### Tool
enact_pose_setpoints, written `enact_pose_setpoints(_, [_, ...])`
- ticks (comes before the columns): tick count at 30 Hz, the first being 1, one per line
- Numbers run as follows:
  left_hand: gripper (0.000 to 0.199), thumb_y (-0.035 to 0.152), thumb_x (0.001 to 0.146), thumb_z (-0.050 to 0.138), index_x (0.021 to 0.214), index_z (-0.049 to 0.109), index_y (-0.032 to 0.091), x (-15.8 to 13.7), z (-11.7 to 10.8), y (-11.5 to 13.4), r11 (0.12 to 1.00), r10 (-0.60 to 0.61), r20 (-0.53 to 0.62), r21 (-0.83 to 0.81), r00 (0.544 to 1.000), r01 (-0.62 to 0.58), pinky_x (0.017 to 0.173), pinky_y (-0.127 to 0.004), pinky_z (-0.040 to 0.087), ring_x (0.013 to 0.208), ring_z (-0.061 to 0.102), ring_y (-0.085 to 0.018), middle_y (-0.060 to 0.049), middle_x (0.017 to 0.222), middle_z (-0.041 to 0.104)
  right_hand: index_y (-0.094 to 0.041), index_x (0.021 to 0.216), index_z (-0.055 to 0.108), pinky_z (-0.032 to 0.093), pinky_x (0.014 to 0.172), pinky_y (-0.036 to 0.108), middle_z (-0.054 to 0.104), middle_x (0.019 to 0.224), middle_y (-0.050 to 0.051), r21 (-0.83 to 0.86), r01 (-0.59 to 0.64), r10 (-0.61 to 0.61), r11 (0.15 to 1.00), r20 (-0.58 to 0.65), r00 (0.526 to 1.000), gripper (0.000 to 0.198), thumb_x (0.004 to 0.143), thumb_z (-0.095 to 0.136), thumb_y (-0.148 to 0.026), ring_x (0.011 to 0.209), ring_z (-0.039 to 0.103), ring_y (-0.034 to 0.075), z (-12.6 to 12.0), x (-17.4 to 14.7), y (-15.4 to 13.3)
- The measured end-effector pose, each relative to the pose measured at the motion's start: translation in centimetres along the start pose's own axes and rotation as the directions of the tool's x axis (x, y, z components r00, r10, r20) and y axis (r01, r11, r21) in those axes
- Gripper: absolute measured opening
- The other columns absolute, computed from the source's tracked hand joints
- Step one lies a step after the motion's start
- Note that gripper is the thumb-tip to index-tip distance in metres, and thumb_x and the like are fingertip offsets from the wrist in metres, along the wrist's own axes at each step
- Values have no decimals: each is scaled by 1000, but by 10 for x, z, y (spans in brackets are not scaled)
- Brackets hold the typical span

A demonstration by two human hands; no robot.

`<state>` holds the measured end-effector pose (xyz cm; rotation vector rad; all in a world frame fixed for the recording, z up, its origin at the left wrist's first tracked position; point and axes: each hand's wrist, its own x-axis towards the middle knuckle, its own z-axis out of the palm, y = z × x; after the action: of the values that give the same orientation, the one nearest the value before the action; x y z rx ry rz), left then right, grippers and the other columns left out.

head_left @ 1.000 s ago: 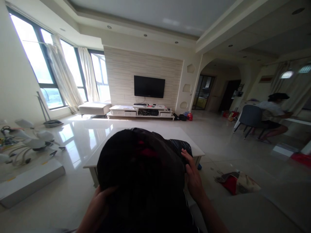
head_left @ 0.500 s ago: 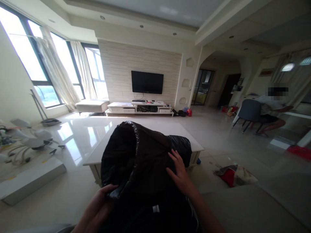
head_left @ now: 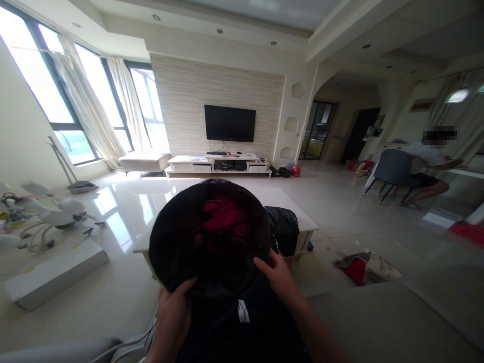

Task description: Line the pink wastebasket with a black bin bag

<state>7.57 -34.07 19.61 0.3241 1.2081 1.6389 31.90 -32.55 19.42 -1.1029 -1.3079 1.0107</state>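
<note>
Over our lap, in front of a white table, we are holding a black bag with its mouth turned toward us and something red showing inside, our left hand and right hand both pinching the near rim. We are, by our reading, spreading the opening, and the next move seems to be calling for a steady grip at both sides, while a shiny black bundle is sitting just beyond our right hand.
</note>
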Motion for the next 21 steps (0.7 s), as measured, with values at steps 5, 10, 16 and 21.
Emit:
enact_pose_setpoints(5, [64,27,70,88,130,64,23,-7,-3,-9,988,53,124,138,991,-70,114,-55,51,126,68,-37,-9,129,75,-16,92,80,54,81,35,80,90,5,258,-96,155,961,-218,964,35,69,85,-42,86,70,24,4,7,17])
enact_pose_setpoints(10, [103,52,63,94,154,50,32,6,-18,1,934,149,358,257,922,-250,101,-46,60,130,65,-39,-12,151,62,-18,83,79,55,72,28,79,81,1,550,-98,325,829,-333,885,31,56,88,-29,77,69,19,-14,15,20])
enact_pose_setpoints(16, [79,59,71,88,136,62,23,37,-33,15,894,126,312,376,942,-244,92,-41,61,122,67,-36,-15,139,65,-17,82,78,61,67,25,81,84,2,727,-181,482,662,-228,846,19,64,81,-19,74,73,18,-37,20,17])
enact_pose_setpoints(21, [68,51,74,90,129,64,21,40,-33,1,924,-27,433,354,901,-143,88,-39,61,108,71,-28,-11,120,74,-13,87,78,64,67,24,82,88,6,766,-303,581,567,-112,806,14,74,71,-12,72,75,17,-41,20,14])
